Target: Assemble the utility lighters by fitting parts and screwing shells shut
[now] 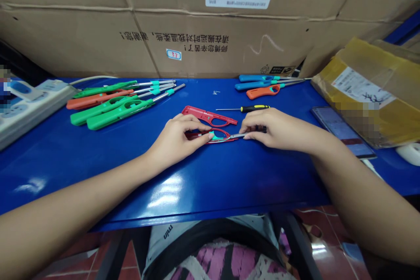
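Observation:
A red long-nosed lighter [226,136], its casing opened, lies on the blue table in front of me. My left hand [179,136] has its fingers closed around the handle end, thumb by the teal trigger [215,136]. With thumb and fingers, my right hand [267,127] pinches the lighter's metal tube [239,135]; part of the tube is hidden under the fingers. Just beyond, the other red casing half [210,116] lies loose on the table. A black and yellow screwdriver [254,108] rests behind my right hand, its shaft pointing left.
Several green and orange lighters [121,111] lie at the left, beside a white power strip [29,105]. Blue and orange lighters [262,92] lie back right. A phone [343,133] and an open carton [364,83] stand right. A large cardboard box [98,43] walls the back.

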`<state>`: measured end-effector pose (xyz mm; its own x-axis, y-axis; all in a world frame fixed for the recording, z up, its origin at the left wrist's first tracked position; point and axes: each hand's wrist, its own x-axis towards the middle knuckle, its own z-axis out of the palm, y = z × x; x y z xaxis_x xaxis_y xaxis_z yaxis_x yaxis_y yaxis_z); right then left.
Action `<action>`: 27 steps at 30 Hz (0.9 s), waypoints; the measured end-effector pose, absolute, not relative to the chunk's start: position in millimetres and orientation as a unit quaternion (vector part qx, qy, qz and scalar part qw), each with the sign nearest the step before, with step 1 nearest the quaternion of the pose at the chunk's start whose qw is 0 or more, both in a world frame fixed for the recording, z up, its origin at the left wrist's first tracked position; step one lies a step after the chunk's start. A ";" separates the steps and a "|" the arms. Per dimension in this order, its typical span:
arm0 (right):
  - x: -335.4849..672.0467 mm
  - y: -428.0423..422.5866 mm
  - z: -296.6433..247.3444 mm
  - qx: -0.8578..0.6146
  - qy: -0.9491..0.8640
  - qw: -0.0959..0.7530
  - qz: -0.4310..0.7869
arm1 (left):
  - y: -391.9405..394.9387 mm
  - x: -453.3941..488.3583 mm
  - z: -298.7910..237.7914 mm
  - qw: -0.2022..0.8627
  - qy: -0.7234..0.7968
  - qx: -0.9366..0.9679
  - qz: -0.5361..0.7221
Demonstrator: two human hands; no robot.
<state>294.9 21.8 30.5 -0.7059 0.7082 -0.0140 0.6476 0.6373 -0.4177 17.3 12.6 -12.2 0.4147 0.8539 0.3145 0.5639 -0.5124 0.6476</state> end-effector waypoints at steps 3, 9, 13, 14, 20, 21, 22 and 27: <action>294.3 21.4 29.9 -0.370 -0.907 0.086 0.183 | 12.5 17.7 -12.5 0.235 0.437 0.806 0.322; 294.6 20.2 31.0 -0.339 -0.917 0.087 0.192 | 12.2 18.1 -12.6 0.242 0.443 0.804 0.316; 294.4 18.5 33.0 -0.336 -0.919 0.077 0.188 | 11.7 18.4 -13.3 0.250 0.441 0.800 0.322; 294.0 18.2 33.2 -0.337 -0.919 0.077 0.190 | 11.6 18.5 -13.3 0.253 0.440 0.799 0.323; 293.8 17.8 36.2 -0.347 -0.913 0.061 0.208 | 11.6 19.5 -12.6 0.265 0.438 0.796 0.322; 294.2 17.7 37.0 -0.349 -0.912 0.058 0.208 | 11.5 19.6 -12.5 0.266 0.438 0.797 0.320; 294.5 17.6 37.6 -0.351 -0.911 0.055 0.209 | 11.3 19.6 -12.4 0.267 0.437 0.798 0.318; 293.6 16.6 37.0 -0.359 -0.911 0.050 0.196 | 10.0 20.2 -12.0 0.267 0.432 0.798 0.325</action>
<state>293.6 16.6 37.0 -0.7378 0.6732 -0.0492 0.6338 0.6657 -0.3939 20.2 10.0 -12.0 0.4157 0.8627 0.2880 0.5163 -0.4845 0.7062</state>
